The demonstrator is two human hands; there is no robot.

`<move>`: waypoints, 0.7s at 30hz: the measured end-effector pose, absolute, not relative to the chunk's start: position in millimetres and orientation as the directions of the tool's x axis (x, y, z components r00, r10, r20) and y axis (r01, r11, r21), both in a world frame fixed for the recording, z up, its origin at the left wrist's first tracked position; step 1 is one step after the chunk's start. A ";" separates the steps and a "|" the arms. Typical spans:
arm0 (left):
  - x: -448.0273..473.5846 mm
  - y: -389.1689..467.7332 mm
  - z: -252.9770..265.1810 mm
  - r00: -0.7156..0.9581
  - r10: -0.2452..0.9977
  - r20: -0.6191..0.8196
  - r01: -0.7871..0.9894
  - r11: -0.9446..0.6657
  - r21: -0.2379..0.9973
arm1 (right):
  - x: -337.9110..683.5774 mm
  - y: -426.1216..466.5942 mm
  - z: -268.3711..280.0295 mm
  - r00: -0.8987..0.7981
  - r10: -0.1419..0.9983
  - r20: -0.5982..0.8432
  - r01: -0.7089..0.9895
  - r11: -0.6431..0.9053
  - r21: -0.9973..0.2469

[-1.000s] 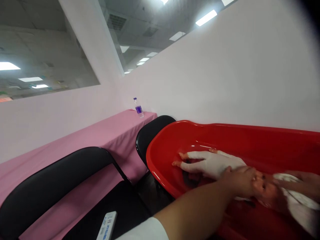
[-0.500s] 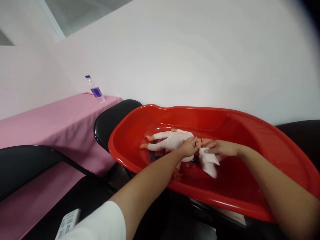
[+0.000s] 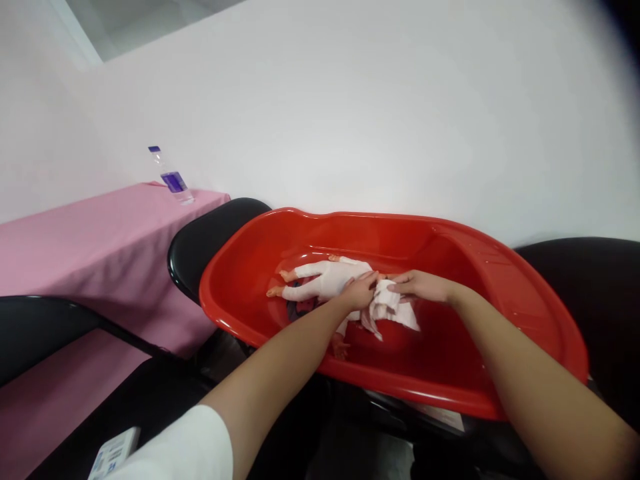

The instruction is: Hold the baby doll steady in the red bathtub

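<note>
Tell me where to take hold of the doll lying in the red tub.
Probably the trunk, from above on the near side. The doll lies flat along the tub, legs toward the left. The left hand rests on its middle, and the right hand presses a white cloth over its head end.

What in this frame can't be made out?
Head view only:
- Doll: head hidden under the white cloth and both hands.
- Left hand and right hand: grip unclear, fingers too small.
- Bottle: label too small to read.
- White device: cut off by bottom edge, blurred.
</note>
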State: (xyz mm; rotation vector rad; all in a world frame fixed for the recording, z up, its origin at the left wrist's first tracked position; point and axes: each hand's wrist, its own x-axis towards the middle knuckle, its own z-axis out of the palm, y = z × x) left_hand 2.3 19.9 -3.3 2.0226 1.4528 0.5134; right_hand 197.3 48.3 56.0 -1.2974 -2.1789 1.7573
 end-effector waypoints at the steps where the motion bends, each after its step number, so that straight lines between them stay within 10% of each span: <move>1: 2.2 20.8 -4.2 0.334 0.942 -0.031 0.713 -0.231 0.662 | 196.7 47.5 56.5 -0.629 0.638 -0.444 0.552 -0.035 -0.833; 7: 2.7 25.8 -10.1 0.317 0.948 -0.012 0.723 -0.233 0.651 | 198.7 51.1 48.3 -0.620 0.524 -0.584 0.741 0.148 -0.655; 13: 0.5 30.0 -15.1 0.317 0.948 0.016 0.660 -0.232 0.715 | 198.6 46.2 56.9 -0.659 0.637 -0.400 0.470 -0.065 -0.880; 21: 0.6 26.3 -11.8 0.328 0.944 0.008 0.634 -0.227 0.740 | 199.2 49.7 46.0 -0.627 0.577 -0.523 0.614 -0.047 -0.788</move>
